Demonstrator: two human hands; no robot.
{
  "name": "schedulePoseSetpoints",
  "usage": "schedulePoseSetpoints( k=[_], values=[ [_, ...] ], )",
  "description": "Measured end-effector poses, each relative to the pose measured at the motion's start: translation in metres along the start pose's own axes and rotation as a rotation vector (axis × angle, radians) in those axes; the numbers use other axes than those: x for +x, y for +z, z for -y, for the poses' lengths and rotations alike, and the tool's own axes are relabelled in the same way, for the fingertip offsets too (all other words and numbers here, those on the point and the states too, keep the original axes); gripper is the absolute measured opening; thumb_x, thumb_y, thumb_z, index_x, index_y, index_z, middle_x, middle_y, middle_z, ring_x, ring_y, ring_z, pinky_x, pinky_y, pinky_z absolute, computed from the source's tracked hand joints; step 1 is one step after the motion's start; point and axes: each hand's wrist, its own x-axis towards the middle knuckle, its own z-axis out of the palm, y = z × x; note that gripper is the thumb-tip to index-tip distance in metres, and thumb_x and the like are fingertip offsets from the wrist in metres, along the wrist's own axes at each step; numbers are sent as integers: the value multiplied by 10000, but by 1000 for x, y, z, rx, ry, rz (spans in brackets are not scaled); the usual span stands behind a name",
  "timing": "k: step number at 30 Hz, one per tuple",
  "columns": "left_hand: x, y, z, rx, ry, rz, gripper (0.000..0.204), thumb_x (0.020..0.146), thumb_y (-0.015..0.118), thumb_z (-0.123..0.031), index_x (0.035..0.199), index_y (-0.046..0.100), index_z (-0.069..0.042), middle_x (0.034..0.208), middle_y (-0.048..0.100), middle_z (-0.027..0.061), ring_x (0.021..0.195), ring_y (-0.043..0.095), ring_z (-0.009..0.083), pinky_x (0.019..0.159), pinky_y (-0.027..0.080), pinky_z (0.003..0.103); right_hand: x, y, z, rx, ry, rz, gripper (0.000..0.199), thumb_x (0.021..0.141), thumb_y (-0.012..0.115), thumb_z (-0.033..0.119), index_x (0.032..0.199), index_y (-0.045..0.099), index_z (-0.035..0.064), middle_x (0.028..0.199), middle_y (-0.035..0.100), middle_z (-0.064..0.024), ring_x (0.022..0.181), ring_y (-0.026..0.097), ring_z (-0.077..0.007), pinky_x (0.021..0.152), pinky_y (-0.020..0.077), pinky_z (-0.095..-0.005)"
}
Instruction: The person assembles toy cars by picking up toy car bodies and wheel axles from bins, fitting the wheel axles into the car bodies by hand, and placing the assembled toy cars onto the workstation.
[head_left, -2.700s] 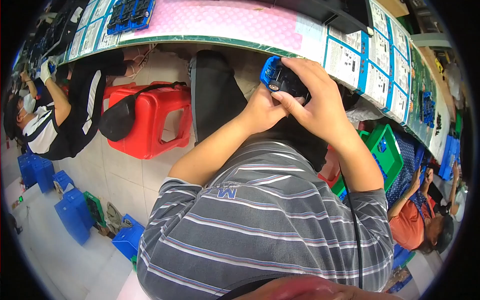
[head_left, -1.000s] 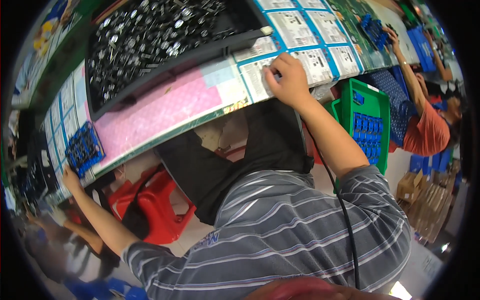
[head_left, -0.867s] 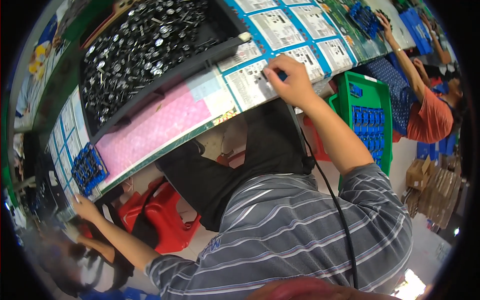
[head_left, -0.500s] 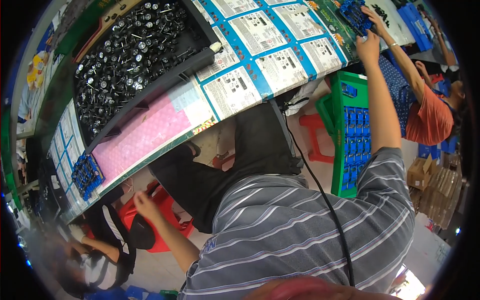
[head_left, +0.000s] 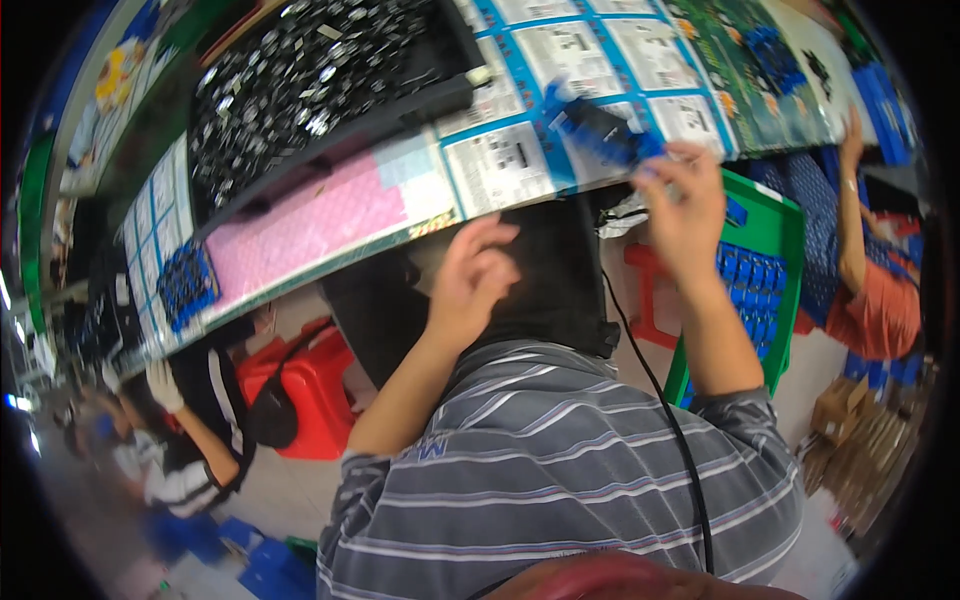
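Presently: right hand grasping blue tray at surface edge.
Tray sits tilted on printed sheets, fingers closed on its near end; left hand released, hovering below the surface rim, holding nothing.

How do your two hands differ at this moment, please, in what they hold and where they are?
The right hand grips a blue part at the bench edge; the left hand holds nothing, its fingers loosely curled. The right hand is raised to the printed sheets, while the left hand hangs lower, below the bench edge and in front of the dark lap. Both are bare, and both arms come out of the same striped shirt.
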Motion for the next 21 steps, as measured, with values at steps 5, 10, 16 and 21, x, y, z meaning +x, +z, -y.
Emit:
schedulePoseSetpoints(
  k=[5, 10, 16, 21],
  values=[
    [23, 4, -6, -496, 195, -89, 648, 974, 617, -301, 1472, 256, -94, 1285, 559, 188, 829, 643, 182, 556, 500, 276, -27, 35, 86, 455, -132, 401, 250, 763, 802, 75, 994, 726, 18, 1015, 630, -128, 768, 627, -223, 686, 520, -315],
    [-6, -48, -23, -494, 135, -318, 524, 956, 613, -238, 1391, 362, -88, 1187, 596, 162, 773, 631, 191, 545, 486, 292, 57, 62, 102, 414, -408, 378, 300, 819, 743, 92, 1107, 688, 31, 827, 642, -119, 732, 643, -231, 666, 520, -324],
    [-25, -53, -15, -449, 94, -373, 484, 943, 609, -148, 1368, 388, -77, 1041, 614, 114, 761, 630, 184, 566, 490, 292, 182, 174, 106, -189, -411, 757, 385, 752, 807, 395, 877, 759, 35, 852, 707, -213, 839, 687, -381, 765, 549, -425],
    [-33, -52, -9, -363, 28, -400, 461, 933, 599, -80, 1351, 407, -53, 933, 625, 97, 670, 623, 140, 558, 504, 244, 203, 226, 99, -495, -580, 1032, 323, 748, 810, 383, 814, 764, 70, 802, 703, -178, 770, 673, -379, 708, 534, -448]
  ],
)
